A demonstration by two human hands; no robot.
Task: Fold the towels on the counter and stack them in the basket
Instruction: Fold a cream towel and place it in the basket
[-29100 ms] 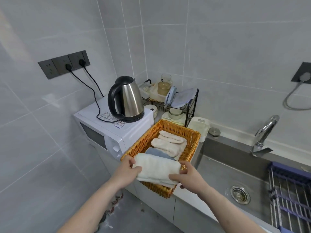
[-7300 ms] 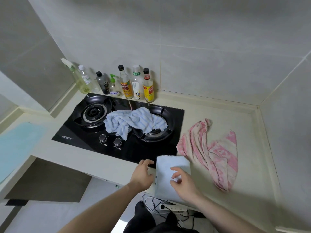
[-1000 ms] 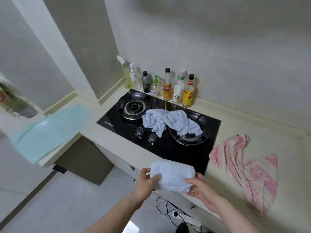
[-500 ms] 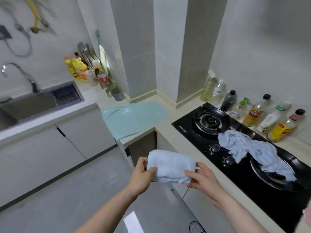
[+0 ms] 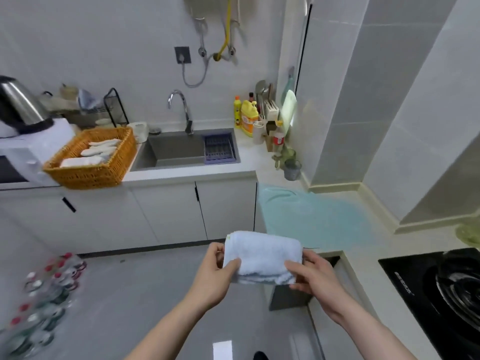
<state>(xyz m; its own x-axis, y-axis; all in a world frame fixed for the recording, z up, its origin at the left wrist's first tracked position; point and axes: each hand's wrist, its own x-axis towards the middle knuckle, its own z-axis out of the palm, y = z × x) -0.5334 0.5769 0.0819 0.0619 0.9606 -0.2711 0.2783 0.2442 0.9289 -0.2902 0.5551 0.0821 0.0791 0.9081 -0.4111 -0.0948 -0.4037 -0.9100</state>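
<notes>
we've got the fluffy pale-blue folded towel [image 5: 262, 255], a soft rectangle, up over the floor | left hand [image 5: 215, 276] and right hand [image 5: 314, 279] pinching its ends | woven orange wicker basket [image 5: 91, 175] at 10 o'clock, on the counter, cream folded towels [image 5: 96, 153] inside

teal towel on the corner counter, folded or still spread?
Spread. The teal towel lies flat and open across the counter, untouched; both hands are on the folded white towel instead.

Pale blue folded towel [image 5: 262, 255], orange wicker basket [image 5: 104, 172], aqua mat [image 5: 317, 219].
</notes>
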